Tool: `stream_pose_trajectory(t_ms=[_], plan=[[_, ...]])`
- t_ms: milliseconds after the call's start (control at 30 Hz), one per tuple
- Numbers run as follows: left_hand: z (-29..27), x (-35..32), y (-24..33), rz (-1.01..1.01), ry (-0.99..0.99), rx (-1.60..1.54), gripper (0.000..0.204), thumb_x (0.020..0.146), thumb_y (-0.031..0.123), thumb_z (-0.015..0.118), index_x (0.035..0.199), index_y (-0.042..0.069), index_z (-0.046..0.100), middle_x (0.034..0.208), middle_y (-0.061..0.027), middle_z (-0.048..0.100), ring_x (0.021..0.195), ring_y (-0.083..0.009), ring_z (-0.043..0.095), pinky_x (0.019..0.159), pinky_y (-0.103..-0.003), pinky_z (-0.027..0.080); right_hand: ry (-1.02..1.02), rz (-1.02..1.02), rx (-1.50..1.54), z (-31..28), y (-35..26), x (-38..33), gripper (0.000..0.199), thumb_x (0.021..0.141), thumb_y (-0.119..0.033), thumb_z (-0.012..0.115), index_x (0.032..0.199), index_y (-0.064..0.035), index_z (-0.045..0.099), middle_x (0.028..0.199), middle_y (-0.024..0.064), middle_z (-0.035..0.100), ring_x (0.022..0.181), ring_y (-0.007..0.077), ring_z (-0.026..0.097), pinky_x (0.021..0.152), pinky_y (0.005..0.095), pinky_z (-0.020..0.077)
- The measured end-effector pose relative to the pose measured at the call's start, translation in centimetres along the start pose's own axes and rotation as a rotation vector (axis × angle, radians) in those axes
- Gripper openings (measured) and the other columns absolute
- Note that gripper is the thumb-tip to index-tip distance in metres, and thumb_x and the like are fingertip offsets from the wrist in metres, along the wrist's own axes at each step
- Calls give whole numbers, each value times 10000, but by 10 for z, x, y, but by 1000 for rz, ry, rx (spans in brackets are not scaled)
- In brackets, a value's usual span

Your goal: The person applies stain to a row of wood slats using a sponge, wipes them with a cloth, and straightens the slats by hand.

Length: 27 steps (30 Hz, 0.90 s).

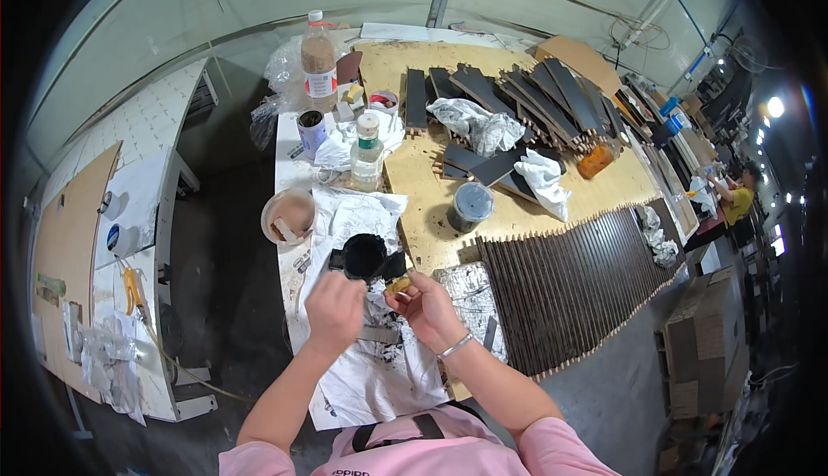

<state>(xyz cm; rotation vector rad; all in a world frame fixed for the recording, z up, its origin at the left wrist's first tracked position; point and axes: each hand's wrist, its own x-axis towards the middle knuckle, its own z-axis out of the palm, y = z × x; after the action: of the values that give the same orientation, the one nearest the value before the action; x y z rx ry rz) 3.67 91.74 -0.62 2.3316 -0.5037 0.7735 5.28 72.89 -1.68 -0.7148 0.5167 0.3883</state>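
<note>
Between the thumb and fingers of my right hand (pixel 429 310) is a small yellowish-brown piece (pixel 398 285) that looks like sponge. My left hand (pixel 336 306) is closed, its fingers curled away from view, so anything inside them is hidden. Just beyond both hands stands a round tub of black paste (pixel 364 256), its rim smeared black. Beneath lies a white cloth (pixel 379 381) with black crumbs and stains. A flat grey scraper-like strip (pixel 379 335) rests on it below my hands. To the right is a black-smeared pale board (pixel 470 299).
Left of the cloth sits a tub of brown filler (pixel 289 217). Behind are a clear bottle (pixel 366 155), a large brown-filled bottle (pixel 318 62) and a lidded dark jar (pixel 472 206). Dark boards (pixel 552 101) pile up far right; dark slats (pixel 569 278) lie in rows nearer. Another person (pixel 737 200) works far right.
</note>
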Motion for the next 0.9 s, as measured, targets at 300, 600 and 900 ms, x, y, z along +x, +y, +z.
stream_pose_trajectory(t_ms=[300,600,900], plan=[[-16,-4,15,-287,82,-297,108,836,-73,716,892,-7,652,756,-68,575,625,-211,561,613,-334,460,17,-93,-95,-4,-7,1,196,1059,-220,545,1070,-28,581,936,119,690,853,251,690,813,402,608],[25,-18,-4,-1011,87,-1061,24,944,-4,667,932,17,671,792,17,614,680,-62,524,641,-230,431,-53,-38,-55,-2,-2,-10,210,1071,-234,523,1106,-34,580,989,106,703,913,242,695,846,391,598],[36,-21,-1,-1046,106,-1133,31,944,-15,658,932,10,672,786,5,625,665,-70,528,624,-238,436,-40,-15,-71,-10,1,-7,224,1079,-216,501,1148,-18,579,1043,117,705,968,237,681,889,388,582]])
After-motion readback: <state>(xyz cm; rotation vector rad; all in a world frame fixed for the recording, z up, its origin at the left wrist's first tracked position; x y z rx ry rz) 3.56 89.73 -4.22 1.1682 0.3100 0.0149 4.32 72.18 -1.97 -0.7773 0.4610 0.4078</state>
